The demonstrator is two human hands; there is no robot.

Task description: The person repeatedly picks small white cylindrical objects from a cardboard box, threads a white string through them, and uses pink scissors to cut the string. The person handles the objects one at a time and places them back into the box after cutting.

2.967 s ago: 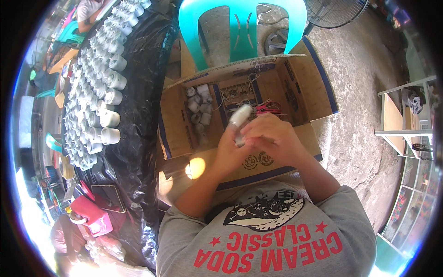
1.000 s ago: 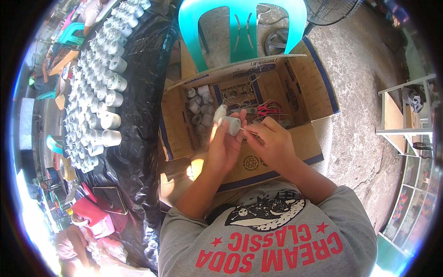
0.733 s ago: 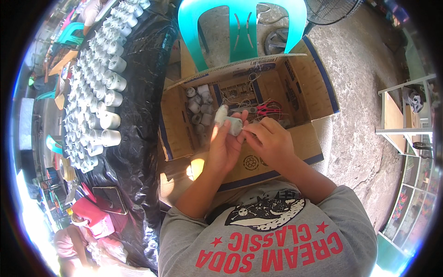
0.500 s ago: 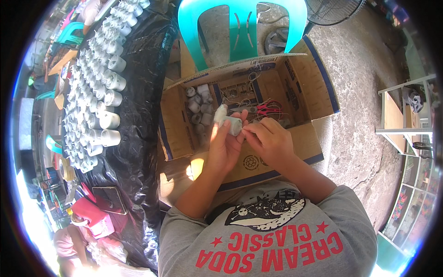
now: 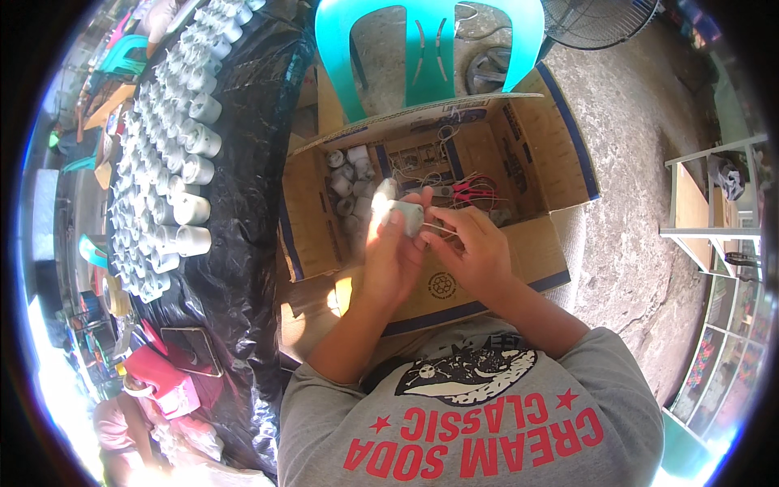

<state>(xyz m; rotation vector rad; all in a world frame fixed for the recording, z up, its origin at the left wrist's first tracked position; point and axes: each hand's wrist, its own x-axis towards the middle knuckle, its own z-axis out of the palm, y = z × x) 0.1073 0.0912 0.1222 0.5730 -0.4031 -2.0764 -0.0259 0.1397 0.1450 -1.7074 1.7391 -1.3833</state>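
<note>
My left hand [image 5: 393,252] is closed around a small grey-white cup-shaped piece [image 5: 404,217], tipped on its side above the open cardboard box [image 5: 519,247]. A paler, sunlit lump sticks up at the piece's far left; I cannot tell what it is. Right beside it, my right hand [image 5: 475,247] has thumb and forefinger on a thin white string [image 5: 441,230] running from the near end of the piece. Inside the box, beyond my hands, lie a pink-handled hand tool [image 5: 473,191] among loose strings, and several white cylindrical pieces [image 5: 349,174] in the left part.
Rows of whitish cups [image 5: 193,209] with thin tips stand at left on a table covered in black plastic [image 5: 243,219]. A turquoise chair [image 5: 430,49] stands behind the box, a fan [image 5: 600,20] to its right. Shelving [image 5: 714,235] lines the far right; a pink bag [image 5: 162,377] lies lower left.
My right fingers have drawn slightly away from the piece and opened a little, so more white string shows between them. The left hand keeps its hold, turning the piece slightly.
</note>
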